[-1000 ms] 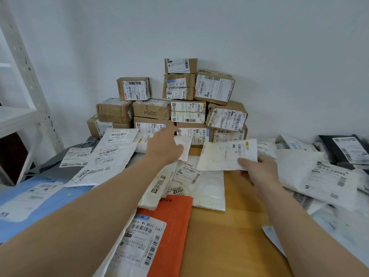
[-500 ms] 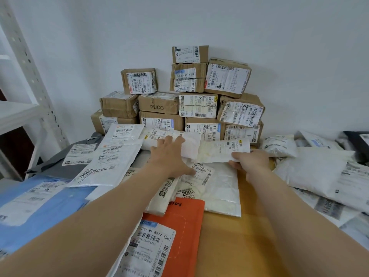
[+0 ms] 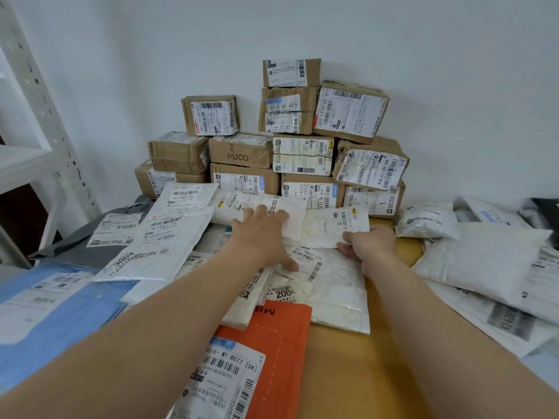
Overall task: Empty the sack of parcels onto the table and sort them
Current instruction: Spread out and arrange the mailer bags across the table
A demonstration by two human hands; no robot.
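Cardboard boxes [image 3: 302, 152], brown and each bearing a printed shipping label, stand stacked in several tiers against the white wall [image 3: 423, 55] at the back of the wooden table [image 3: 357, 373], as the head camera shows it. In front of the stack the soft parcels lie spread over the tabletop. The left hand [image 3: 260, 234] lies flat on a long white parcel [image 3: 242, 204] that rests at the foot of the boxes. Its fingers are straight and slightly spread, and the thumb angles down onto the white padded mailer [image 3: 335, 291] beneath. The right hand [image 3: 373, 244] holds a crumpled white packet [image 3: 332, 225] by its near right edge, pinched between the thumb and curled fingers; the fingertips are mostly hidden under the packet. That packet overlaps the long white parcel on its left and sits just before the lowest boxes. Nearer the camera an orange mailer [image 3: 281, 337] with a large label touches the padded mailer's near edge, and the left forearm crosses in front of it. To the left lie more white labelled mailers [image 3: 169, 237], a grey bag [image 3: 75, 246] partly under them and a blue mailer [image 3: 75, 328] at the table's edge. To the right is a heap of white poly bags [image 3: 484, 261], with a black parcel [image 3: 549, 213] at its far end. A pale metal rack [image 3: 39, 110] stands at far left.
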